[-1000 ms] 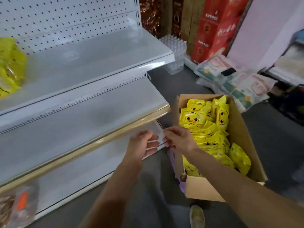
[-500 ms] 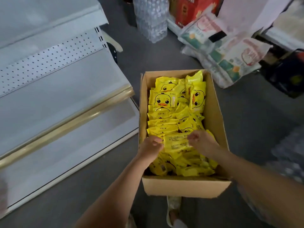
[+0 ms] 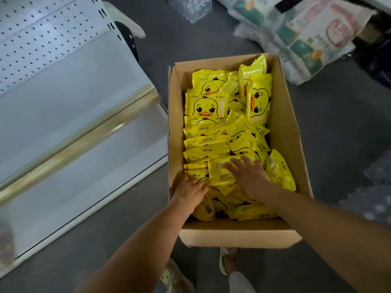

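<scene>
half a second back both hands pinched the ends of the loose yellow packet (image 3: 218,172). now the right hand (image 3: 249,174) lies flat on it, fingers spread wide, in the near half of the cardboard box (image 3: 283,127). left hand (image 3: 190,192) sits against the box's left wall, fingertips at the packet's edge; grip or not, cannot tell. duck-face packets (image 3: 206,104) crowd it all round. white shelf (image 3: 74,106) left of the box; printed sacks (image 3: 313,32) beyond its far right corner.
</scene>
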`<state>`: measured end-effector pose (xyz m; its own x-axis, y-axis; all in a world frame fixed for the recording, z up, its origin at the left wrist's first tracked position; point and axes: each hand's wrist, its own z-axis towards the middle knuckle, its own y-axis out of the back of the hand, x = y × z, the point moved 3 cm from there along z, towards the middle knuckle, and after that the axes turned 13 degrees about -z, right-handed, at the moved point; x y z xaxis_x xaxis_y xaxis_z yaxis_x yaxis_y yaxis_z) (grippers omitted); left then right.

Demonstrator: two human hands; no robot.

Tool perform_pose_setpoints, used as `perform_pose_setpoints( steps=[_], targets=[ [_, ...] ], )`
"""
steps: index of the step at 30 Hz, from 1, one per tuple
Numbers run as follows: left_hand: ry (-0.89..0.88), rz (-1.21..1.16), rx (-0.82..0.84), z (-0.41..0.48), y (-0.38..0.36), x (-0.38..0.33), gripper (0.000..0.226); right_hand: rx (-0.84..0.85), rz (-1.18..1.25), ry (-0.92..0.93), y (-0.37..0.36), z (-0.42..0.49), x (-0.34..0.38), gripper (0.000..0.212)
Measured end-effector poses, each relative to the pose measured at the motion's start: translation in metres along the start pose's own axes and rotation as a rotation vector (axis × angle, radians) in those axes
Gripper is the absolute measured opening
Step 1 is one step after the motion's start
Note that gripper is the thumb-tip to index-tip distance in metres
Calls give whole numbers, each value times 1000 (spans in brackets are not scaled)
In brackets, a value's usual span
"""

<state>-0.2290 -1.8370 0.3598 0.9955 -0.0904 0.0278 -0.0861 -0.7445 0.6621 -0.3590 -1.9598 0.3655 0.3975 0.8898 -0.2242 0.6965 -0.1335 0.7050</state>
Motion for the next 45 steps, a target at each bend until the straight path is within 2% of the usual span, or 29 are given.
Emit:
perform_pose_setpoints(
  steps=[4, 7, 9, 13, 16, 18, 21, 23, 26, 27, 29, 32, 36, 39, 40, 42, 45],
  targets=[
    [-40, -49, -70, 4, 0, -5, 64, 42, -13, 21, -3, 11, 3, 101],
    [-113, -68, -146, 3, 5, -4, 44, 5, 2, 33, 0, 15, -2, 97],
    [-164, -76, -154, 2, 9, -1, 41, -19, -13, 37, 6, 16, -6, 86],
    [-184, -208, -155, -3, 22, 2, 37, -51, 7, -44, 24, 12, -20, 47],
    [-49, -576, -90, -14, 35, 8, 45, -108, 223, -154, 30, 7, -31, 29],
    [39, -893, -95, -20, 37, 15, 51, -107, 549, -210, 28, 4, -40, 21],
    [128, -1315, -182, -37, 38, 26, 55, -100, 1100, -217, 43, -9, -50, 28],
    [161, -1538, -245, -55, 39, 31, 49, -85, 1269, -198, 61, -22, -57, 32],
    [236, -1932, -392, -86, 43, 40, 42, -60, 1426, -138, 95, -43, -61, 8],
    [240, -2082, -444, -96, 44, 45, 36, -37, 1490, -130, 106, -48, -61, 12],
    [218, -2355, -563, -116, 46, 55, 26, 10, 1617, -132, 128, -58, -58, 36],
    [213, -2536, -703, -146, 50, 76, 33, 141, 1718, 63, 163, -64, -43, 39],
    [-144, -2718, -721, -179, 59, 95, 57, 221, 1694, 219, 217, -80, -3, 24],
    [-376, -2687, -780, -205, 64, 105, 81, 253, 1594, 277, 260, -93, 37, 23],
    [-352, -2658, -856, -220, 67, 109, 84, 227, 1538, 267, 272, -95, 48, 24],
    [-129, -2676, -1014, -250, 67, 120, 91, 126, 1425, 240, 296, -100, 69, 30],
    [153, -2771, -1209, -280, 46, 141, 83, 139, 1477, 309, 325, -107, 105, 45]
  ],
)
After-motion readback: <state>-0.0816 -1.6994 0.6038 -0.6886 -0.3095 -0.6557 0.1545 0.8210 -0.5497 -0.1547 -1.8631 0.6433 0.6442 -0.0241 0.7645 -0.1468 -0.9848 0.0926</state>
